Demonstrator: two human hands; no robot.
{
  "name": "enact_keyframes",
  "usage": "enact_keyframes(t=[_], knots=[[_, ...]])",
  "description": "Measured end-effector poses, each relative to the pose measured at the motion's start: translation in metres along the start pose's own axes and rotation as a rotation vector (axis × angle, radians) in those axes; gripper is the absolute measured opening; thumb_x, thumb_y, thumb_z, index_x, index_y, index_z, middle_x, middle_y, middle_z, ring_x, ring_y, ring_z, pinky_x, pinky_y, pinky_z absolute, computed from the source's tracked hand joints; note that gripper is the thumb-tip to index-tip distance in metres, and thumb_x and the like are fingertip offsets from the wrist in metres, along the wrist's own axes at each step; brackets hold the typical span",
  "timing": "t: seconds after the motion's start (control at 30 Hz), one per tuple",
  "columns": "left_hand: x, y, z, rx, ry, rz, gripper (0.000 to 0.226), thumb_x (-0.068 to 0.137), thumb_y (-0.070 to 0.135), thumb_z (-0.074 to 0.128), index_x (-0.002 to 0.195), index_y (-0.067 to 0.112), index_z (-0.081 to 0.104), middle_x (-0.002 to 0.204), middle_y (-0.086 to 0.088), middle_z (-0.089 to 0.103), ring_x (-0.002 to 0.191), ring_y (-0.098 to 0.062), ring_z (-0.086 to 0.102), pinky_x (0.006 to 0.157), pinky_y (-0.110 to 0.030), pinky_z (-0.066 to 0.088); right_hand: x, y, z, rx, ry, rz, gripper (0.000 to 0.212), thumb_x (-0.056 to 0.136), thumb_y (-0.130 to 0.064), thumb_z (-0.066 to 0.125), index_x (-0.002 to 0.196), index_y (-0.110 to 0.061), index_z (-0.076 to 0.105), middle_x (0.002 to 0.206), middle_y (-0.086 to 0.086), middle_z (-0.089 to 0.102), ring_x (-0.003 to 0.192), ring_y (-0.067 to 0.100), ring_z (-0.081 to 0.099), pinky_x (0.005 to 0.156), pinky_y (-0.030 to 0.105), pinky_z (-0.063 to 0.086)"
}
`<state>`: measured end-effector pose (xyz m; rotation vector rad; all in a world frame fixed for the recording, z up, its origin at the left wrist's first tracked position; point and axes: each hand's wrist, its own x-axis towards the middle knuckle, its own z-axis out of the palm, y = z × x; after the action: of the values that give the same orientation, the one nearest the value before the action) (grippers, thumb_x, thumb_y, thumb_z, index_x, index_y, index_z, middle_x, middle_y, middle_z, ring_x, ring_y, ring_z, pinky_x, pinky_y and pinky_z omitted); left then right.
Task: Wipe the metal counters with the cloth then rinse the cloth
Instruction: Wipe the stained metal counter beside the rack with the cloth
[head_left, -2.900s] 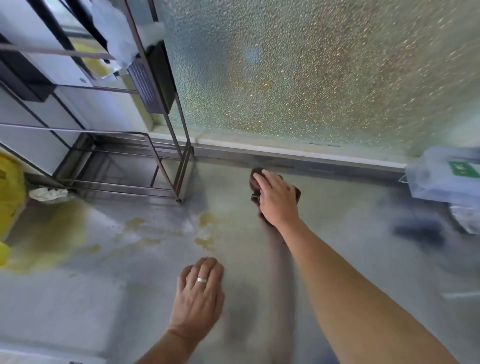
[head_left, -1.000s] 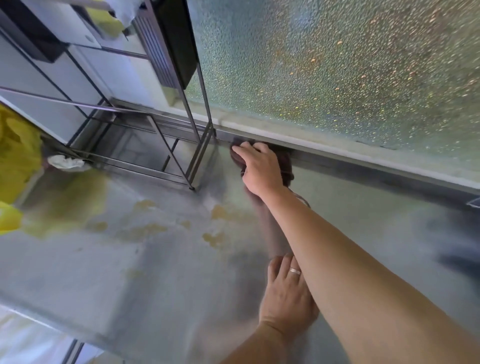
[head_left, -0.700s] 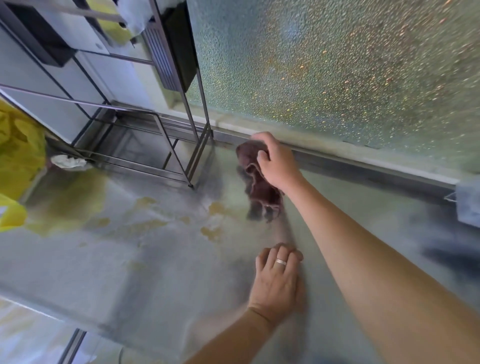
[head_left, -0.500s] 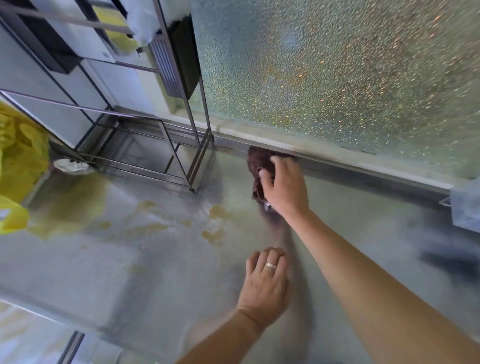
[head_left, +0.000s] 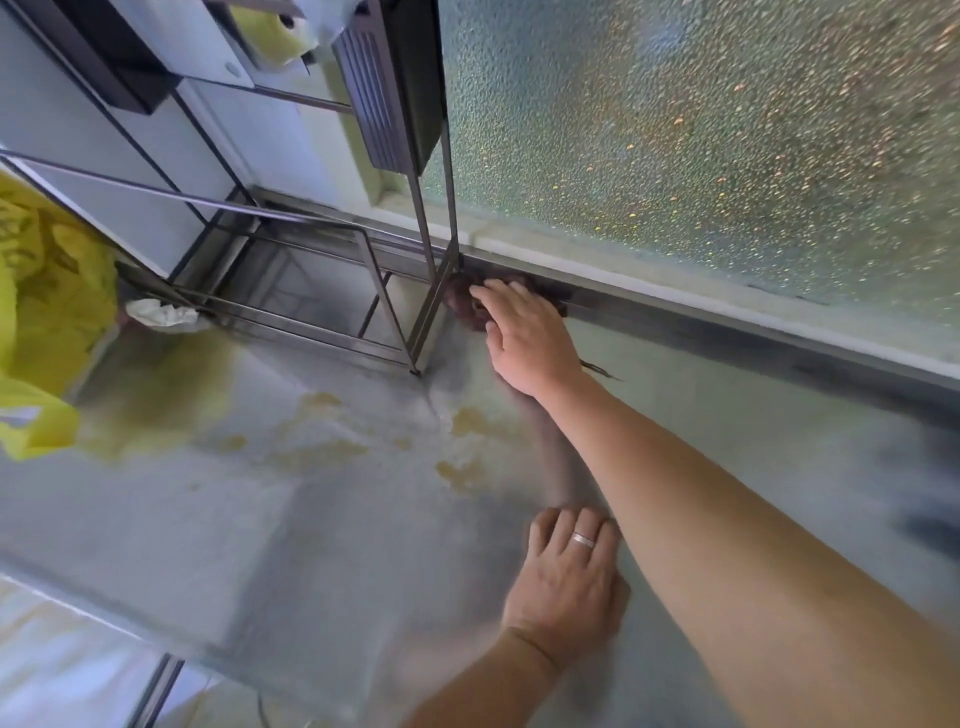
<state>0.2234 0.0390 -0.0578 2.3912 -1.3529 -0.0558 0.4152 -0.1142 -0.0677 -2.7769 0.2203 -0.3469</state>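
At the counter's left edge we see a crinkled yellow bag, then a wire rack. Our left hand lies flat on brushed metal; our right hand presses the dark, bunched cloth into the back edge.

Metal counter bears yellowish stains mid-surface; wire rack far left; crumpled paper, yellow bag at left.

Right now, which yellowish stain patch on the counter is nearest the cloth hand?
The small patch just below the right hand and the cloth, right of the rack's front foot. The other stains lie farther left or nearer the left hand.
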Motion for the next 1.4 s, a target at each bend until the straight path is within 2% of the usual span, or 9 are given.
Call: enact_keyframes(t=[0.13,0.27,0.53,0.63,0.7,0.77,0.93,1.13,1.4], knots=[[0.003,0.000,-0.001,0.003,-0.052,-0.034,0.037,0.085,0.035,0.050,0.114,0.017,0.064,0.108,-0.003,0.057,0.100,-0.025,0.052,0.095,-0.038,0.034,0.002,0.000,-0.005,0.011,-0.008,0.025,0.045,0.091,-0.022,0.049,0.135,-0.023,0.059,0.142,-0.005,0.059,0.134,0.021,0.052,0.101,0.042,0.044],[0.001,0.001,-0.001,0.011,-0.063,-0.048,0.034,0.084,0.033,0.056,0.113,0.016,0.064,0.107,-0.004,0.057,0.103,-0.026,0.051,0.093,-0.039,0.037,-0.004,0.005,-0.019,0.002,0.014,0.000,0.041,0.086,-0.016,0.054,0.125,-0.022,0.064,0.124,-0.007,0.067,0.124,0.019,0.058,0.079,0.040,0.045],[-0.010,-0.012,-0.031,-0.053,-0.027,-0.026,0.034,0.076,0.023,0.061,0.109,0.016,0.065,0.116,-0.003,0.061,0.112,-0.026,0.058,0.095,-0.040,0.040,-0.071,0.064,-0.064,-0.101,0.084,0.130,0.039,0.085,-0.015,0.059,0.123,-0.018,0.062,0.118,0.002,0.069,0.111,0.036,0.060,0.081,0.048,0.050],[-0.039,-0.054,-0.051,0.026,0.088,-0.314,0.037,0.069,0.017,0.077,0.104,0.015,0.064,0.114,-0.007,0.059,0.107,-0.030,0.055,0.092,-0.042,0.039,-0.078,0.066,-0.060,-0.104,0.104,0.144,0.039,0.084,-0.013,0.060,0.123,-0.019,0.060,0.120,0.000,0.066,0.110,0.036,0.058,0.083,0.049,0.051],[-0.048,-0.079,-0.059,0.097,0.105,-0.543,0.034,0.073,0.018,0.073,0.105,0.014,0.060,0.116,-0.008,0.054,0.105,-0.032,0.051,0.093,-0.044,0.038,-0.076,0.062,-0.048,-0.125,0.125,0.146,0.042,0.084,-0.013,0.058,0.125,-0.021,0.058,0.128,-0.004,0.063,0.116,0.032,0.057,0.092,0.048,0.046],[-0.047,-0.088,-0.058,0.116,0.109,-0.628,0.029,0.077,0.020,0.062,0.105,0.014,0.057,0.115,-0.007,0.052,0.106,-0.032,0.051,0.095,-0.045,0.038,-0.066,0.057,-0.033,-0.109,0.142,0.085,0.045,0.085,-0.014,0.054,0.129,-0.020,0.059,0.135,-0.005,0.061,0.120,0.030,0.056,0.098,0.047,0.044],[-0.045,-0.089,-0.053,0.123,0.085,-0.591,0.025,0.083,0.023,0.055,0.105,0.015,0.060,0.116,-0.004,0.054,0.111,-0.031,0.051,0.097,-0.043,0.040,-0.021,0.025,-0.008,-0.044,0.132,0.050,0.048,0.086,-0.018,0.050,0.133,-0.018,0.061,0.134,-0.004,0.063,0.114,0.030,0.058,0.094,0.048,0.049],[-0.044,-0.091,-0.049,0.129,0.100,-0.575,0.026,0.084,0.026,0.052,0.106,0.015,0.061,0.118,-0.003,0.055,0.113,-0.029,0.051,0.098,-0.043,0.040,0.002,-0.012,0.006,-0.101,0.093,0.138,0.051,0.087,-0.026,0.041,0.135,-0.024,0.059,0.136,-0.009,0.060,0.121,0.028,0.054,0.092,0.044,0.040],[-0.044,-0.089,-0.050,0.155,0.106,-0.568,0.026,0.086,0.027,0.044,0.104,0.015,0.059,0.115,-0.004,0.054,0.109,-0.030,0.052,0.095,-0.042,0.040,-0.005,0.001,-0.017,-0.188,-0.015,0.088,0.046,0.091,-0.019,0.056,0.137,-0.024,0.056,0.131,-0.006,0.061,0.119,0.029,0.055,0.081,0.046,0.045]])
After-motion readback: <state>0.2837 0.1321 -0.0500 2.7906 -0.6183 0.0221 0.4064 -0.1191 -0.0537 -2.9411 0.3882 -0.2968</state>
